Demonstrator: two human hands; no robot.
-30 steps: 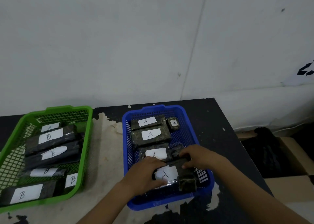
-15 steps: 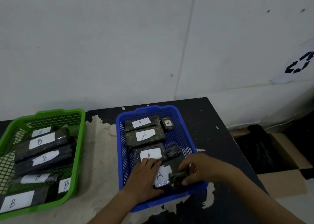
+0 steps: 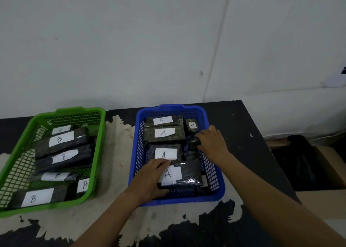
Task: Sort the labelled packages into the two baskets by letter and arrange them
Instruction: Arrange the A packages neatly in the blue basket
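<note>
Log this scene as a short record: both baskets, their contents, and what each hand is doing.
green basket: on the left, six packages labelled B
blue basket: on the right, five A labels visible
left hand: rests on nearest A package
right hand: pinches small dark package by the basket's right wall
table: black, worn surface

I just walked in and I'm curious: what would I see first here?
Two bright baskets on a dark table: the green basket on the left holds B packages, the blue basket in the middle A packages. Both hands reach into the blue one: the left hand lies on the nearest package, the right hand grips a small package by the right wall.
</note>
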